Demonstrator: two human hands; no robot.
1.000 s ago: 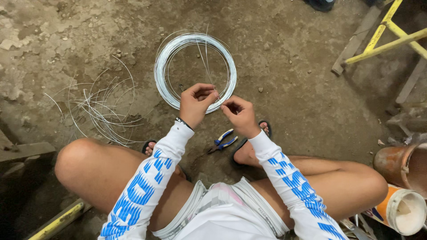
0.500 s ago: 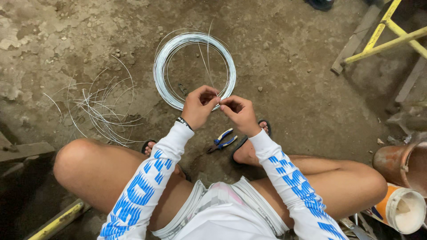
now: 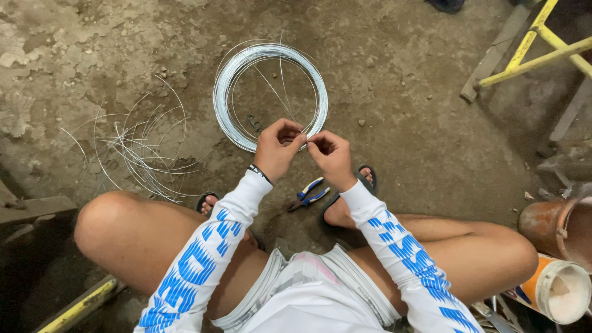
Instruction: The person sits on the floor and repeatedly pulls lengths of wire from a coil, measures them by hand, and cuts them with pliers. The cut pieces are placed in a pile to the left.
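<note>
A coil of thin silvery wire [image 3: 229, 86] lies on the dirt floor in front of me. Both hands meet just above its near edge. My left hand [image 3: 275, 149] and my right hand [image 3: 332, 157] pinch the same loose strand of wire [image 3: 283, 80] between thumb and fingers, fingertips almost touching. The strand rises from my fingers across the coil. Pliers with blue and yellow handles [image 3: 310, 192] lie on the ground between my feet, below my hands. I wear white sleeves with blue print.
A pile of cut, curved wire pieces [image 3: 140, 150] lies on the floor at left. A yellow metal frame [image 3: 538, 46] stands at top right. A rusty drum [image 3: 558, 225] and a white bucket [image 3: 562, 290] sit at right. A yellow bar [image 3: 80, 306] is at lower left.
My two hands have drawn closer together on the wire strand and shifted slightly. The coil and the cut pieces stay where they were.
</note>
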